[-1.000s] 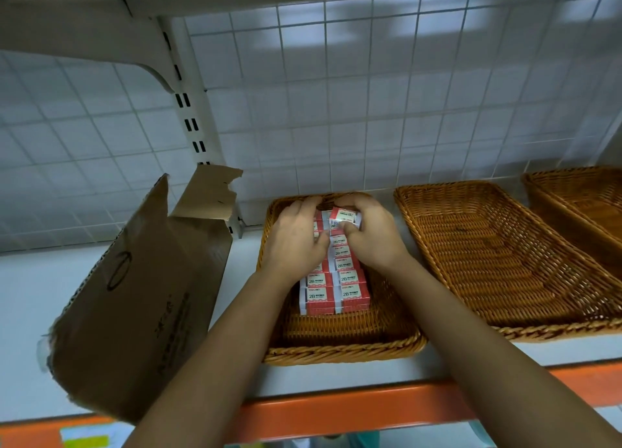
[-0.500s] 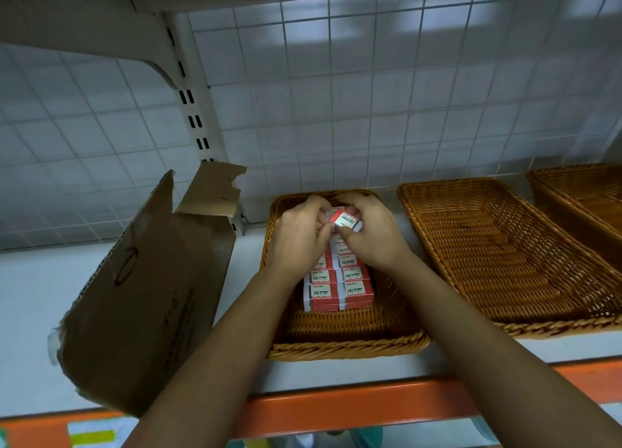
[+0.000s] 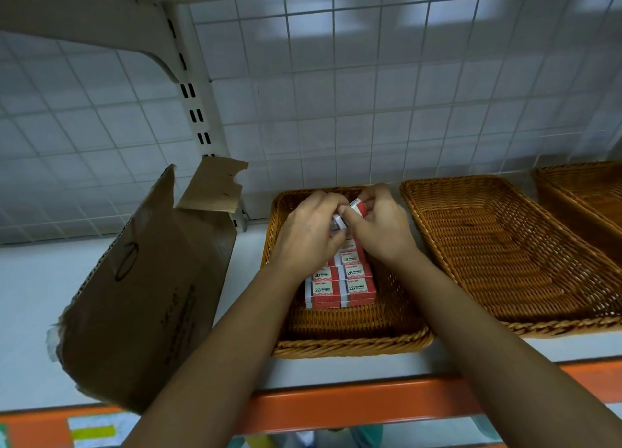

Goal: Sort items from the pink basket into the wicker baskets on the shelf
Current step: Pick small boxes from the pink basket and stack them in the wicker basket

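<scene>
Now, the placing step: both hands work over the far end of the wicker basket [image 3: 350,346]. The left hand [image 3: 308,235] has its fingers curled round one red-and-white box [image 3: 340,221]. The right hand [image 3: 380,227] pinches a second box [image 3: 359,208], tilted. Rows of boxes [image 3: 341,289] fill the basket's middle. Next move, I judge: seat both flat at the rows' far end. The pink basket is not in view.

- Dim light is cast from above; the grid panel [image 3: 370,94] is tinted bluish.
- Grey shadows are thrown across its top.
- The near wall of the wicker basket [image 3: 350,323] is left dark.
- Straight lines are bowed near the edges.
- The small box [image 3: 358,208] pinched by the left hand [image 3: 308,235] and right hand [image 3: 382,229] is slightly blurred.
</scene>
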The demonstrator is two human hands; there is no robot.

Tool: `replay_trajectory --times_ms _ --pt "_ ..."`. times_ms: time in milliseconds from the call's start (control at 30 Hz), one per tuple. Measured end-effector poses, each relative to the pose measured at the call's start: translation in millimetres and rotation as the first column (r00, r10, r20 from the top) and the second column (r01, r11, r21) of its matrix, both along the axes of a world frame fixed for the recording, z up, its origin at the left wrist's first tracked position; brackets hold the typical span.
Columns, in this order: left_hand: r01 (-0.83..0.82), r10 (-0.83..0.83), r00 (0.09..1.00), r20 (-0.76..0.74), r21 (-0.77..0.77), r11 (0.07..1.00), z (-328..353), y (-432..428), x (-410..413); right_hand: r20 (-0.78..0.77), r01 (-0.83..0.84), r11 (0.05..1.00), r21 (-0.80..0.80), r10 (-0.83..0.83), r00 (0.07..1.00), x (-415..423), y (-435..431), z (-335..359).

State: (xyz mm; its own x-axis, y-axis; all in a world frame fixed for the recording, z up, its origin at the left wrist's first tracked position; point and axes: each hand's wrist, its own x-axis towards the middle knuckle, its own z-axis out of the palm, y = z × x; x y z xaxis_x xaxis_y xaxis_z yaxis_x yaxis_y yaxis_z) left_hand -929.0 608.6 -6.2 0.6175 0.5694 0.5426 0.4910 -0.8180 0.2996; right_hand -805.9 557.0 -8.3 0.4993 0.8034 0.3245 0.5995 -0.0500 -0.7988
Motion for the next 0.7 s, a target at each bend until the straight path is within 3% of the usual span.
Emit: replay_trajectory --times_ms 167,333,467,700 --pt "-0.031 0.031 0.999 -0.013 0.007 0.999 -1.9 0.4 -1.8 -0.013 -0.042 0.999 0.003 0.042 0.999 -0.9 -1.2 1.1" --pt "-0.049 0.049 0.999 0.008 -0.053 0.997 3.4 -0.6 -3.2 0.295 -0.126 0.99 -0.065 0.14 0.945 -4.6 -1.1 -2.9" --pt "-0.063 0.062 0.998 -0.02 -0.091 0.994 5.5 -5.0 -5.0 0.35 -0.029 0.99 -0.138 0.076 0.934 -5.6 1.6 -4.6" --pt "-0.345 0.304 0.906 -0.294 -0.097 0.934 4.1 -1.0 -9.0 0.435 0.096 0.954 -0.283 0.039 0.9 -9.8 -1.0 -3.5"
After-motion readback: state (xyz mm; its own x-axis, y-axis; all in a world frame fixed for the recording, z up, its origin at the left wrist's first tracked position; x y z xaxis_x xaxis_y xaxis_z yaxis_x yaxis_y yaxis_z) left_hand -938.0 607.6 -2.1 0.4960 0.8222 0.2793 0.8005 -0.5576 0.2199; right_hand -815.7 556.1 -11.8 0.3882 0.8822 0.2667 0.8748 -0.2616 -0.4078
